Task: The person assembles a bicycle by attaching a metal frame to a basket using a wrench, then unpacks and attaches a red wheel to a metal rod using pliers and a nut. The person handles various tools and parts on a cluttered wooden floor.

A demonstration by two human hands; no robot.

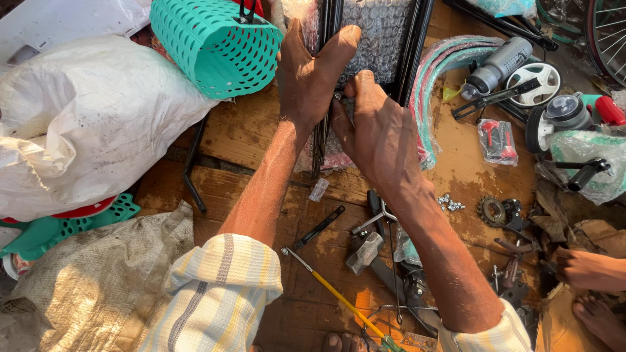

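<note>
Both hands meet over a bubble-wrapped black metal frame [385,39] lying on the wooden floor [248,130]. The left hand [312,72] lies flat on it, fingers closed around the thin black rods. The right hand [378,130] pinches a small fitting at the frame's edge. A teal basket [215,45] sits just left; a yellow-handled screwdriver [339,296] lies nearer the person.

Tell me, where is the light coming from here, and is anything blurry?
Head view: warm, low sunlight, bright on the white sack and the left hand; the right hand is half in shadow. The middle is sharp; the edges bend a little.
</note>
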